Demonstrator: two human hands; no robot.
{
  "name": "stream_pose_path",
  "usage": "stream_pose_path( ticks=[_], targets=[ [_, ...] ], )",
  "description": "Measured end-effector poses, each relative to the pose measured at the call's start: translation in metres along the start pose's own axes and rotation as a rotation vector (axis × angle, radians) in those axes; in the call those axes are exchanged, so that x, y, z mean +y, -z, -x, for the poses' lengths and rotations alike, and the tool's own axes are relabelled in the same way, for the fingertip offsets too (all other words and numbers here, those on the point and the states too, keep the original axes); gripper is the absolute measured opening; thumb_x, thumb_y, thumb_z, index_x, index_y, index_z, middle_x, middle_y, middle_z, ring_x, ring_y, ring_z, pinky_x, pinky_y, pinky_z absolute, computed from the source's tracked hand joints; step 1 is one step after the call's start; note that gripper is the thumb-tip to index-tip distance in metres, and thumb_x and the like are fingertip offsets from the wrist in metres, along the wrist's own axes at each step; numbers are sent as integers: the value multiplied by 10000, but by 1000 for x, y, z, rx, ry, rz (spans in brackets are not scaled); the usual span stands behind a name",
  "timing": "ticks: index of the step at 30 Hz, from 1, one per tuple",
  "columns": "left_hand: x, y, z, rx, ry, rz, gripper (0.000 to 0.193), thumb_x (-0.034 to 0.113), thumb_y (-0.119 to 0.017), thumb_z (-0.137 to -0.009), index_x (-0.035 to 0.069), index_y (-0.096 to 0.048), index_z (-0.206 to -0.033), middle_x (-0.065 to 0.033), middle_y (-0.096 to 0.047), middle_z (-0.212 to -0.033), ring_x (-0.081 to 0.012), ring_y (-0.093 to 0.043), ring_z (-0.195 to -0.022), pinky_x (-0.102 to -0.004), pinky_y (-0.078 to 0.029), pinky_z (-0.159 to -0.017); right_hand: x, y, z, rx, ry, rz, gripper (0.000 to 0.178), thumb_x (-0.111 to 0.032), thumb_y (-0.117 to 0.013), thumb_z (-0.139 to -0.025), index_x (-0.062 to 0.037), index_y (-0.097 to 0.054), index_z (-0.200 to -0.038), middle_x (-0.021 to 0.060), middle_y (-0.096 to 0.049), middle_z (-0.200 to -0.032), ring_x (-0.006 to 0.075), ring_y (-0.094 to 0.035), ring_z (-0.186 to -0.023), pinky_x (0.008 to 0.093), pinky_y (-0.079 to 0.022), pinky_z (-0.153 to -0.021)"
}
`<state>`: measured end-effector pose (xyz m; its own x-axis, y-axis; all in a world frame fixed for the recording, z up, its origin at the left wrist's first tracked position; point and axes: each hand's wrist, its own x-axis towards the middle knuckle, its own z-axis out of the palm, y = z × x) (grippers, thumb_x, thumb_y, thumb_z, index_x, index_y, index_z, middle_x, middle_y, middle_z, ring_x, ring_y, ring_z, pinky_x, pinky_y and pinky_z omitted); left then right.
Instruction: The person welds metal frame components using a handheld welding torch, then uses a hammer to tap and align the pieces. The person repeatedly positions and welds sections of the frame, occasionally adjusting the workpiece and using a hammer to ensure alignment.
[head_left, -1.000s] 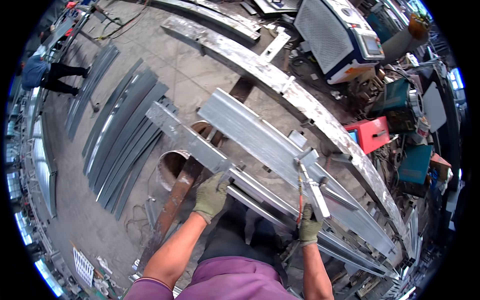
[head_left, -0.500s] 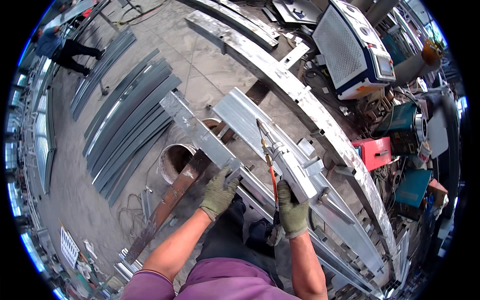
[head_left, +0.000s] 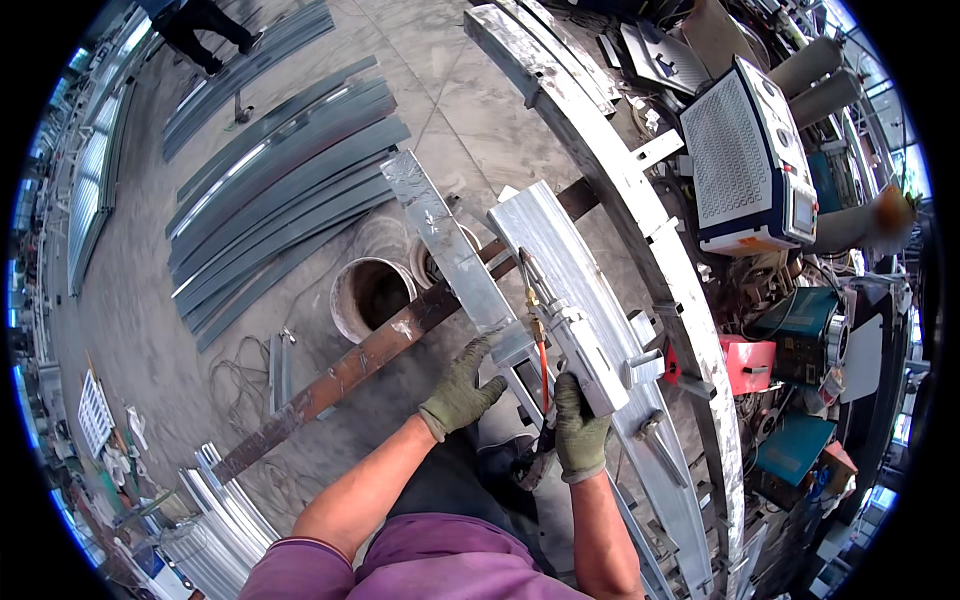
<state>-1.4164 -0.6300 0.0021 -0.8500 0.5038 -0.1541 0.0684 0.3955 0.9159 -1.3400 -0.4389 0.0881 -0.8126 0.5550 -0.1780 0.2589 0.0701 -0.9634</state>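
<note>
My right hand (head_left: 581,428), in a green glove, is closed around the rear of a silver handheld welding gun (head_left: 580,352) with a brass nozzle piece and an orange hose. The gun lies over the grey metal channel (head_left: 550,235), its tip pointing away from me. My left hand (head_left: 463,392), gloved too, has its thumb apart from its fingers and holds nothing. Its fingertips are beside a short metal sleeve on a narrower grey bar (head_left: 440,245); whether they touch, I cannot tell. That bar rests across a rusty brown beam (head_left: 345,375).
Two buckets, one a white bucket (head_left: 345,300), stand by the beam. Grey metal strips (head_left: 270,200) lie on the floor at left. A long curved steel beam (head_left: 630,200) runs along the right, with a white-and-blue machine (head_left: 745,165) and a red box (head_left: 745,365) beyond. Another person (head_left: 205,35) stands far left.
The whole view has shifted, so the far things sit further right or higher. My left hand has opened out slightly at the bar; my right hand keeps hold of the welding gun.
</note>
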Motion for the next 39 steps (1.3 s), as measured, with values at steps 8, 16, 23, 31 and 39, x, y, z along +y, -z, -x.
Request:
stream_pose_path(
  ticks=[8, 16, 23, 31, 39],
  targets=[
    [56, 21, 76, -109, -36, 75, 684, 200, -754, -903, 21, -518, -1519, -223, -591, -1484, -394, -574, -1393, -473, -472, -1166, -44, -49, 30, -260, 171, 208, 260, -167, -784, -964, -20, -771, -1177, 124, -773, -1031, 308, -750, -980, 426, -587, -884],
    [18, 3, 127, 9, 161, 208, 384, 145, -570, -1095, 53, -528, -1465, -92, -637, -1357, -228, -619, -1274, -392, -515, -1097, -53, -65, 27, -784, 283, 516, 614, -151, -798, -807, -61, -653, -1398, 227, -666, -1336, 456, -640, -1183, 527, -515, -1031],
    [20, 14, 93, 224, 643, 907, 119, 100, -765, -995, 39, -681, -1054, -61, -718, -858, -175, -720, -765, -331, -584, -749, -26, -28, -71, -711, 691, 981, 459, -150, -736, -881, -105, -696, -1336, 187, -703, -1265, 402, -642, -1222, 498, -493, -1096],
    [22, 10, 81, 285, 708, 1126, 164, 71, -773, -980, 39, -656, -1089, -58, -709, -901, -185, -717, -805, -333, -582, -762, 10, -53, -121, -1136, 573, 1073, 229, -144, -684, -896, -124, -766, -1109, 93, -752, -1153, 339, -677, -1179, 473, -518, -1037],
    [10, 5, 62, 368, 601, 1016, 288, 91, -857, -924, 33, -729, -1176, -20, -742, -938, -108, -697, -805, -289, -590, -719, 2, -59, -112, -1252, 659, 1292, 277, -167, -683, -904, -120, -751, -1168, 101, -735, -1181, 321, -670, -1191, 470, -517, -1033]
  ],
)
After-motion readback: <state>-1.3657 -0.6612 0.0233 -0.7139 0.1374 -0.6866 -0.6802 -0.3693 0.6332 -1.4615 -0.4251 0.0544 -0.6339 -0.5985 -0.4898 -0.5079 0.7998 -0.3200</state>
